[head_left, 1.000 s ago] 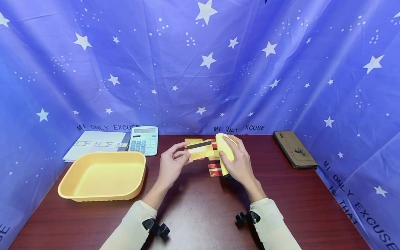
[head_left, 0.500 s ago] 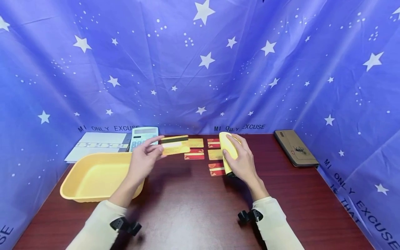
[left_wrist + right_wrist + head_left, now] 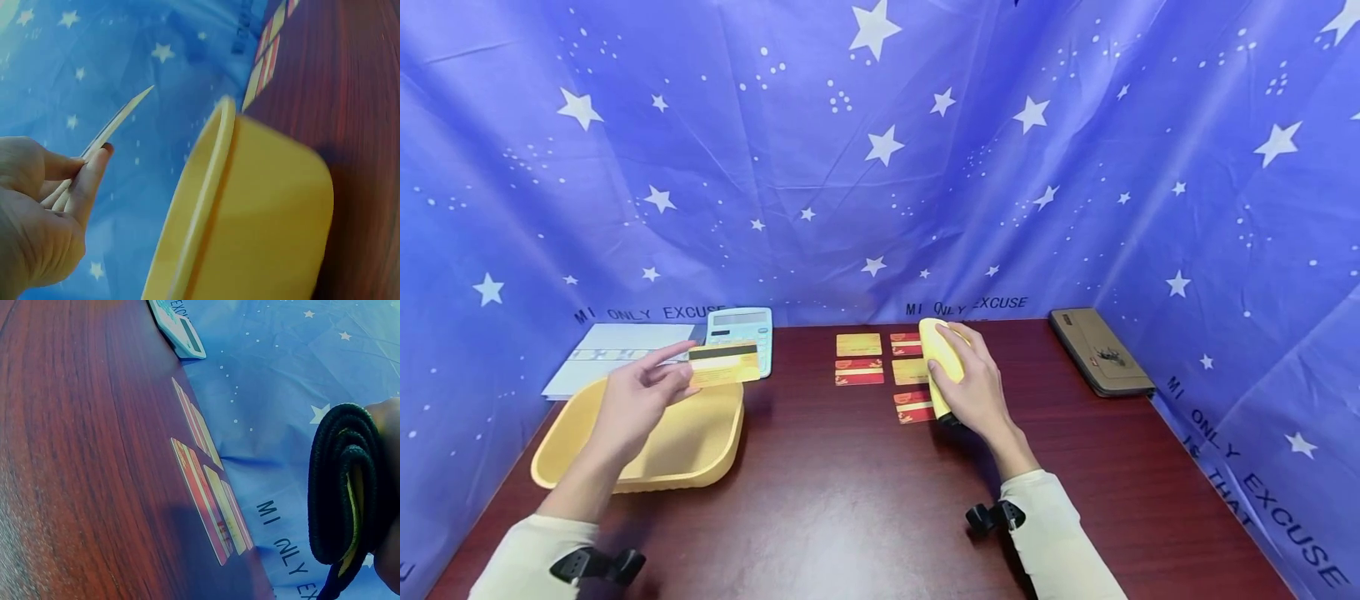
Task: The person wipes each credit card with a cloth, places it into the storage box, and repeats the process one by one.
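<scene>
My left hand [image 3: 632,408] pinches a yellow bank card [image 3: 726,367] with a dark magnetic stripe facing the head camera. The card is held up over the far part of the yellow plastic basin [image 3: 722,454]; in the left wrist view it shows nearly edge-on, beside the rim. My right hand [image 3: 981,379] grips a folded yellow cloth [image 3: 938,350] with a black edge, whose thick folded end [image 3: 344,481] shows in the right wrist view. Several red and yellow cards lie in two columns, among them a red card [image 3: 859,372] and a yellow card [image 3: 858,344]. The cloth overlaps the right column.
A light blue calculator [image 3: 741,318] stands behind the basin, beside a white folder-like item [image 3: 625,337] at the back left. A brown wallet [image 3: 1101,350] lies at the right on the dark wooden table [image 3: 820,483]. Starry blue cloth [image 3: 880,208] hangs behind.
My left hand has carried the yellow bank card leftward from above the laid-out cards to over the basin. The right hand stays near the right column, still gripping the folded cloth.
</scene>
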Tool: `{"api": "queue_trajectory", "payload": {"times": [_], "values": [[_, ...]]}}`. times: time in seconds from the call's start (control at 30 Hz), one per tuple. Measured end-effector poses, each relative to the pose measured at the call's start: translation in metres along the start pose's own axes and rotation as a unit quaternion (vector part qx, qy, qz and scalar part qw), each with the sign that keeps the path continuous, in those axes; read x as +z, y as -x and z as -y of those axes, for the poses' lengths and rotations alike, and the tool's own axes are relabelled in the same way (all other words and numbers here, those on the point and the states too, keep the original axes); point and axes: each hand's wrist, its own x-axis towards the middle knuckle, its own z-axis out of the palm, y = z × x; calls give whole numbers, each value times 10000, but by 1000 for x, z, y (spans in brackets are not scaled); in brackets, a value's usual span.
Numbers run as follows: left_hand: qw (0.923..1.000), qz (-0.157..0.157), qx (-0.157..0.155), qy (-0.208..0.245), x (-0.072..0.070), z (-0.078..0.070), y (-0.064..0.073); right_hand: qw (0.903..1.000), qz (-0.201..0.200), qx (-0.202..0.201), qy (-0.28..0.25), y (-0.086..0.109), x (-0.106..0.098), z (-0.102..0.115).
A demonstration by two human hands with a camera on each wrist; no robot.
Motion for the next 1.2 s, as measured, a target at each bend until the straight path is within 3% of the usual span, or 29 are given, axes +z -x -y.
{"api": "queue_trajectory", "payload": {"times": [0.27,0.4,0.53,0.6,0.8,0.93,1.2], "values": [[9984,48,-489,286,-56,20,3,10000,18,13,-21,0,1,1],[9948,396,-814,-460,-73,30,3,10000,14,-13,-25,0,1,0],[9803,751,-911,-1582,-76,38,-1,10000,29,-6,13,0,0,-1],[9736,854,-973,-1881,-75,41,-3,10000,42,-7,30,1,0,-2],[9748,982,-1309,-1518,-74,48,-4,9999,49,-117,23,0,-1,-1],[9766,980,-1344,-1367,-72,50,-3,9999,98,-123,16,0,0,-1],[9703,912,-1287,-1832,-69,49,-4,9999,113,-47,31,1,0,-1]]}}
